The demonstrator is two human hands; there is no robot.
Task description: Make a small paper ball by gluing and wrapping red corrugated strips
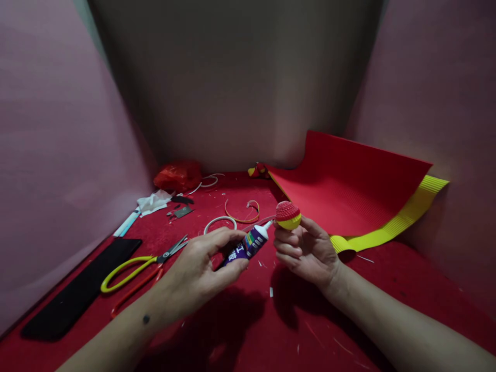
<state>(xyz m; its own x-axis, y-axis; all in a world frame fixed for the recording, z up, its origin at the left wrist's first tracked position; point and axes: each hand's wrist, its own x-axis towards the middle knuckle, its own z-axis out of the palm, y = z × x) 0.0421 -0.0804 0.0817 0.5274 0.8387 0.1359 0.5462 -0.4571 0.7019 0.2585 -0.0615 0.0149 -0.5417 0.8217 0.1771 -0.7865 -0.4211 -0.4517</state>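
Note:
My left hand [211, 258] is closed around a purple glue tube [248, 245] with a white nozzle. The tube tilts up to the right, its tip close beside a small domed piece [288, 215] of coiled corrugated paper, red on top and yellow below. Whether tip and piece touch, I cannot tell. My right hand [306, 250] holds that piece up in its fingertips, above the red table surface. Just left of my left wrist lie scissors [145, 266] with one yellow and one red handle, blades partly apart.
A red corrugated sheet [349, 181] and a yellow strip [391, 222] lie at the right. On the left are a black strip [81, 289], a white tissue [154, 202] and a red plastic bag [178, 175]. A white paper ring [220, 219] rests mid-table. Pink walls [65, 129] flank both sides.

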